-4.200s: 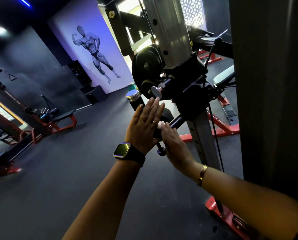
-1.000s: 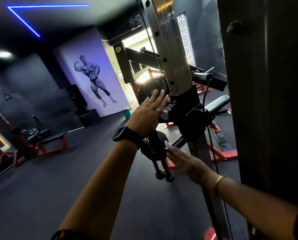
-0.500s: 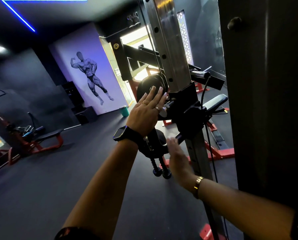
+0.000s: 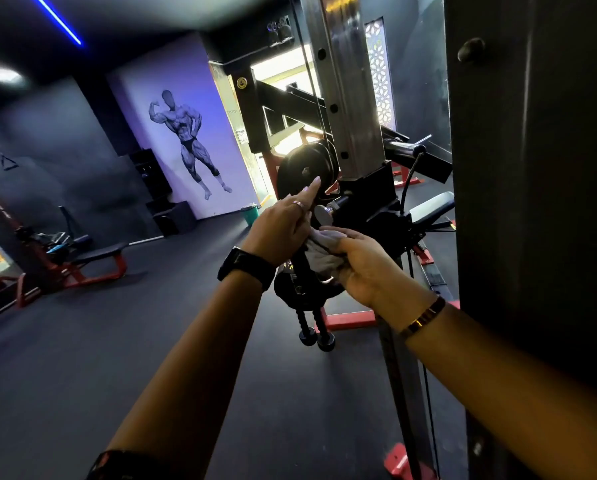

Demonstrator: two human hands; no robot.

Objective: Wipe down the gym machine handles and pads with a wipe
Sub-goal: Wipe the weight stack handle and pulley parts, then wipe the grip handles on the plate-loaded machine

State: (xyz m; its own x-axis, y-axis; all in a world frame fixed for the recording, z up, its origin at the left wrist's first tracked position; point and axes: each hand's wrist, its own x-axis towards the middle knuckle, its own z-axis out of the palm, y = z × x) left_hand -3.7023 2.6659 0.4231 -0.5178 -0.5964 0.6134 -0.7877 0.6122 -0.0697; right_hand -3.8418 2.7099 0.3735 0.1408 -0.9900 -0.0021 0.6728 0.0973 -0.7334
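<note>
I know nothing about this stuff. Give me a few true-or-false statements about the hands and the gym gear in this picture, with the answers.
1. The right hand holds a grey wipe. True.
2. The watch is on the right wrist. False: it is on the left wrist; the right wrist wears a bracelet.
3. The left hand has its forefinger stretched up toward the black wheel. True.
4. The rope handle is gripped in the left hand. False: it hangs free below both hands.
</note>
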